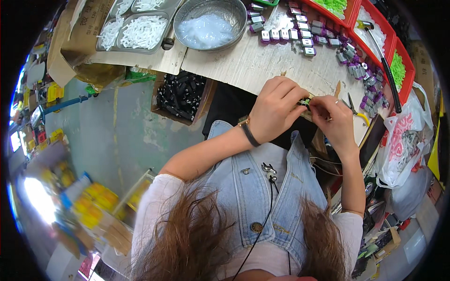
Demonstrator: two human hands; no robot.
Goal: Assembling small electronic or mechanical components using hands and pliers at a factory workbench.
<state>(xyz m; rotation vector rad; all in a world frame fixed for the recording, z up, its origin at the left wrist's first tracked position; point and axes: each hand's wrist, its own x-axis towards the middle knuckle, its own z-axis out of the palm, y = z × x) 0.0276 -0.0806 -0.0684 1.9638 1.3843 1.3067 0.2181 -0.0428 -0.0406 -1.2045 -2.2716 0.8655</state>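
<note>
My left hand [280,110], a watch on its wrist, pinches a small black part with a bit of green [305,101] at the table's front edge. My right hand [333,117] meets it from the right, its fingertips closed together beside that part. What the right fingers hold is hidden by the fingers. Right of that hand lie pliers [360,115] with yellow handles. Beyond both hands, small grey-and-purple motors [307,42] stand in rows, and more lie in a loose heap [363,75] to the right.
A metal bowl [241,25] holds a translucent, grease-like mass. Left of it, a divided tray [165,35] carries white plastic pieces. Red bins [349,22] hold green and white pieces, with a black-handled hammer [385,65] across them. Below stands a cardboard box [206,100] of black parts.
</note>
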